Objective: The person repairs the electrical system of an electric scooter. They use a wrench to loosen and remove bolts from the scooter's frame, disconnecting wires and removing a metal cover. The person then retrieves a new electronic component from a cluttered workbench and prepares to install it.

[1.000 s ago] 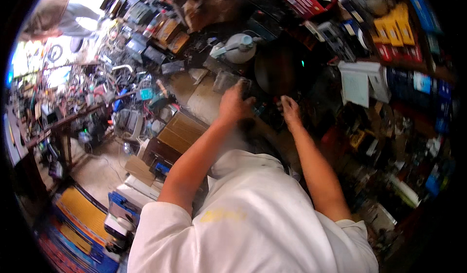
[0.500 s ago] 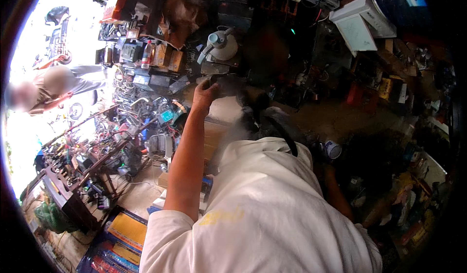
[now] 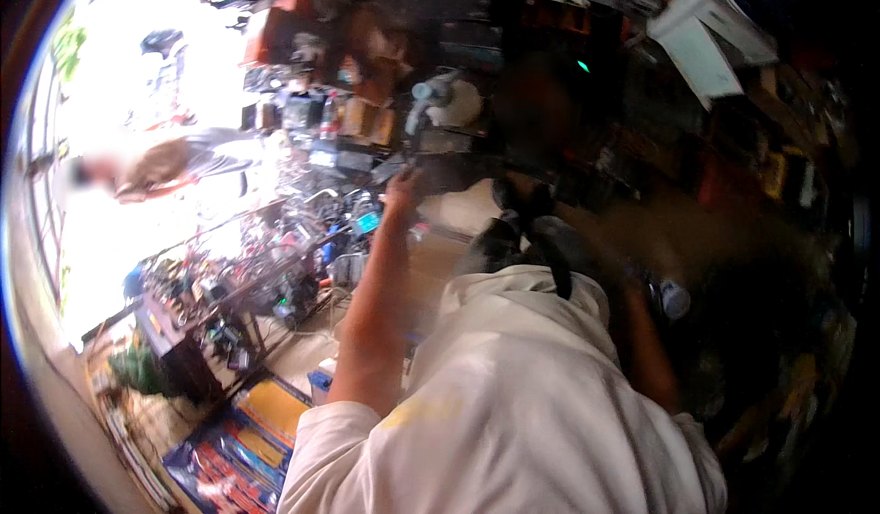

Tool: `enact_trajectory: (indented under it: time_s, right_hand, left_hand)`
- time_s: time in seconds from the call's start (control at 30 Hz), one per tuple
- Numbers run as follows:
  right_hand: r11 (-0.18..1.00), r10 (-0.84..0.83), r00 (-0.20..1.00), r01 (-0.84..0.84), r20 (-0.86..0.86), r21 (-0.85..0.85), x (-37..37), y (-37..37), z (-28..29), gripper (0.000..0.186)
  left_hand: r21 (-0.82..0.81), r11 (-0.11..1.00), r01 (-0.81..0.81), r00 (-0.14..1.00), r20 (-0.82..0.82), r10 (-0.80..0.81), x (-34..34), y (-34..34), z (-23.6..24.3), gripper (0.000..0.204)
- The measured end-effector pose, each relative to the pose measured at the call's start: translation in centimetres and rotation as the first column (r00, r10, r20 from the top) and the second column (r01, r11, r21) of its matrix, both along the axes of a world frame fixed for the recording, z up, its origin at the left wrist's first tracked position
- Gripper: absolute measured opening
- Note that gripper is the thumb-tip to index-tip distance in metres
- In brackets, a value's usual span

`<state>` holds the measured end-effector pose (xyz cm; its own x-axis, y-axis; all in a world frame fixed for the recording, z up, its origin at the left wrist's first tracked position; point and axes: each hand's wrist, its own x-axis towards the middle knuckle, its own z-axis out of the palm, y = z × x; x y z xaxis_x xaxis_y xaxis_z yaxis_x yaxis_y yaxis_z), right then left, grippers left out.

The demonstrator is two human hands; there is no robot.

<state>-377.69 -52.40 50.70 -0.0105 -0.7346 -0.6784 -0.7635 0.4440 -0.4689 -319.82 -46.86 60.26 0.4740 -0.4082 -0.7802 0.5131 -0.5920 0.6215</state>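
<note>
My left arm stretches forward, and my left hand [image 3: 401, 187] is closed, its fingers curled beside a dark shape [image 3: 446, 173] that is too blurred to name. Just past that hand is a white rounded appliance [image 3: 456, 103] with a grey-blue top part. On my right side, my right hand [image 3: 634, 285] hangs low in deep shadow, and its fingers cannot be made out. Close to it shows a small white round-ended thing [image 3: 675, 300], apart or touching I cannot tell.
Cluttered metal frames and parts [image 3: 266, 257] fill the left. A clear bottle [image 3: 329, 115] stands among boxes ahead. At the far right leans a white casing [image 3: 701, 51]. A blue-and-yellow printed sheet [image 3: 247, 436] lies lower left. Another person [image 3: 160, 168] is outside in bright light.
The view has swung, so the surroundings appear shifted right. My left hand is still extended near the white appliance. My right forearm now shows more plainly at my side.
</note>
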Motion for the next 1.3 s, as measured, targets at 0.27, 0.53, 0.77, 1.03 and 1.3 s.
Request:
enact_trajectory:
  time_s: [0.27, 0.53, 0.77, 1.03, 1.3]
  right_hand:
    - [0.992, 0.118, 0.992, -0.12, 0.04, 0.037, 3.1, -7.0, -5.7, 0.03]
    - [0.97, 0.241, 0.969, -0.241, -0.044, 0.018, 8.0, -14.3, -7.0, 0.031]
    - [0.972, 0.231, 0.961, -0.235, -0.148, -0.006, 11.9, -16.1, -5.6, 0.031]
    - [0.994, 0.088, 0.989, -0.094, 0.116, 0.048, 12.7, -14.1, -7.5, 0.036]
    - [0.996, -0.087, 0.996, 0.088, -0.028, 0.022, 14.0, -10.2, -6.8, 0.042]
  left_hand:
    - [0.024, 0.992, 0.122, 0.837, 0.534, -0.115, -3.4, 2.4, 3.5, 0.04]
    - [0.273, 0.953, -0.128, 0.915, 0.403, 0.007, -4.4, 16.6, 2.5, 0.039]
    - [0.3, 0.905, -0.301, 0.936, 0.277, 0.22, -2.8, 24.0, 3.3, 0.038]
    - [0.351, 0.916, -0.191, 0.957, 0.275, 0.094, 6.4, 27.1, 0.8, 0.039]
    - [0.333, 0.937, -0.105, 0.918, 0.395, -0.037, 12.0, 30.4, -1.5, 0.034]
